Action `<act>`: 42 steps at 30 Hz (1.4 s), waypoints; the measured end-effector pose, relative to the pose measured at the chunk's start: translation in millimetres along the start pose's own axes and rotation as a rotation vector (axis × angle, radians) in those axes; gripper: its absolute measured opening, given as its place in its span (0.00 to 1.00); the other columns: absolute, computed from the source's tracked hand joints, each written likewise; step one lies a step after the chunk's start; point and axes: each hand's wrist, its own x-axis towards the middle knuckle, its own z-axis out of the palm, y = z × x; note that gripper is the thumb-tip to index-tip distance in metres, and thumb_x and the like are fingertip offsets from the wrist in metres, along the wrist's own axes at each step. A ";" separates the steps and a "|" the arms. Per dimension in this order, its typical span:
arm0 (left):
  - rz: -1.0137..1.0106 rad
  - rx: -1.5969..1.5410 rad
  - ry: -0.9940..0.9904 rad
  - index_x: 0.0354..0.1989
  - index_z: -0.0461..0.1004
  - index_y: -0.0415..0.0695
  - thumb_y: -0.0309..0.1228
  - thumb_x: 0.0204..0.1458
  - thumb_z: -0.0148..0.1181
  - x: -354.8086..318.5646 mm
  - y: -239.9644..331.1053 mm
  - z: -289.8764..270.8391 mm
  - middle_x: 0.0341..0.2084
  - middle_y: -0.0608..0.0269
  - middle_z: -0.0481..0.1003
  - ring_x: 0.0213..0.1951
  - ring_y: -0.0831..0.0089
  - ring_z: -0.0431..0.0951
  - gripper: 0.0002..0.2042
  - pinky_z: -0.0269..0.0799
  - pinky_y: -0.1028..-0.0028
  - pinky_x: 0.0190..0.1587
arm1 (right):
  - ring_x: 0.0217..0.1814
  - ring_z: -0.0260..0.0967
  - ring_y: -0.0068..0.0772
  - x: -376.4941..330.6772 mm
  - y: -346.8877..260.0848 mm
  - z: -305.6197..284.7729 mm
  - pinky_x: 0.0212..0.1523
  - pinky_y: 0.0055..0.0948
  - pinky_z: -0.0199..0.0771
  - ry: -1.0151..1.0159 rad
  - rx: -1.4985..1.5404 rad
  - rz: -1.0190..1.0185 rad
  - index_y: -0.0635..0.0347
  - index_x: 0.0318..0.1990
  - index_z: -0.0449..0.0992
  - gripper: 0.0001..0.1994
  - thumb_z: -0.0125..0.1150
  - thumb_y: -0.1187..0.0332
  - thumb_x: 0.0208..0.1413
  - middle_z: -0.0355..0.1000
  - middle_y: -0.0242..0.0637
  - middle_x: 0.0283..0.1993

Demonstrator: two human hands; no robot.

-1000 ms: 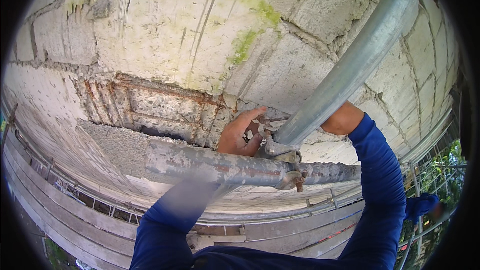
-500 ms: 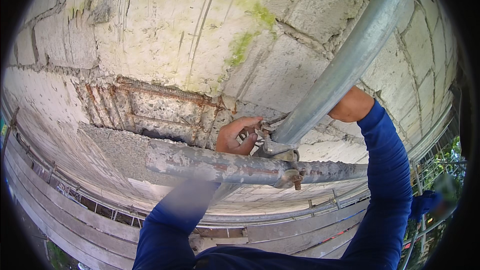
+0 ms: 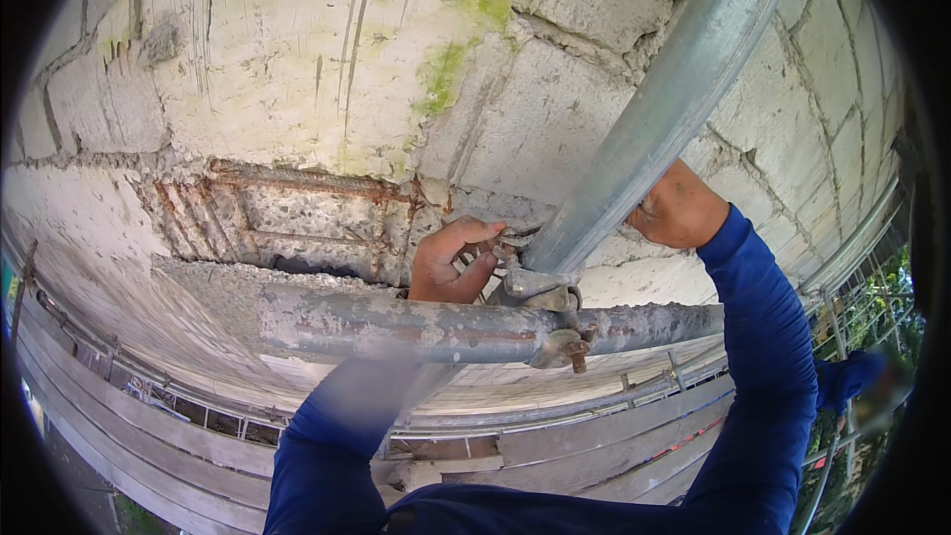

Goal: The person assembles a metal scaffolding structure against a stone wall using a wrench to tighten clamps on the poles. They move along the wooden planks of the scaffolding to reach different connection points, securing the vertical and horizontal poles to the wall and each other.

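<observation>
My left hand [image 3: 448, 263] reaches up behind a paint-spotted horizontal scaffold pipe [image 3: 396, 327]. Its fingers curl beside the bolt end of a metal scaffold clamp [image 3: 535, 287], where the thumb and index finger close around a small part I cannot make out. A thin dark metal bar [image 3: 522, 232] runs from those fingertips behind a grey slanting pipe [image 3: 664, 99]. Partly covered by that pipe, my right hand [image 3: 684, 208] is bent closed, with its fingertips and anything in them hidden. A rusty bolt [image 3: 579, 359] sticks out below the clamp.
Behind the pipes stands a pale block wall [image 3: 287, 59] with a broken-out recess of rusty rebar [image 3: 317, 183]. Scaffold planks [image 3: 139, 386] and rails lie below. At the far right are more scaffold poles, greenery and a person's blue sleeve [image 3: 847, 376].
The view has shifted, bringing the wall and pipes slightly left. My right hand shows a bit more from behind the slanting pipe. My left hand stays at the clamp.
</observation>
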 end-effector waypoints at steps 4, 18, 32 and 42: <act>0.031 0.002 -0.035 0.58 0.76 0.36 0.13 0.55 0.58 0.2 6.1 -6.0 0.36 0.61 0.73 0.39 0.75 0.72 0.21 0.68 0.74 0.48 | 0.60 0.72 0.59 -0.4 4.4 10.7 0.60 0.47 0.73 -0.047 0.125 0.052 0.55 0.53 0.82 0.16 0.70 0.71 0.56 0.73 0.50 0.60; 0.064 0.156 -0.160 0.60 0.78 0.43 0.17 0.51 0.60 14.6 18.6 -14.1 0.32 0.62 0.71 0.35 0.71 0.70 0.24 0.67 0.73 0.42 | 0.57 0.73 0.54 -3.7 46.1 143.8 0.58 0.46 0.73 -0.408 0.279 -0.175 0.56 0.57 0.79 0.18 0.63 0.72 0.59 0.76 0.51 0.55; -0.209 -0.009 -0.028 0.66 0.69 0.39 0.15 0.56 0.52 11.9 20.2 -10.3 0.42 0.67 0.66 0.39 0.81 0.69 0.26 0.69 0.79 0.45 | 0.53 0.76 0.51 0.6 41.5 134.8 0.54 0.42 0.75 -0.278 0.444 -0.014 0.54 0.55 0.81 0.17 0.67 0.70 0.57 0.79 0.47 0.52; -0.381 0.018 -0.024 0.57 0.75 0.36 0.27 0.62 0.58 27.3 41.1 -9.6 0.45 0.62 0.77 0.44 0.79 0.74 0.16 0.71 0.76 0.48 | 0.57 0.73 0.60 4.0 41.8 128.0 0.56 0.47 0.75 -0.087 0.130 -0.141 0.57 0.55 0.79 0.23 0.66 0.74 0.48 0.76 0.51 0.55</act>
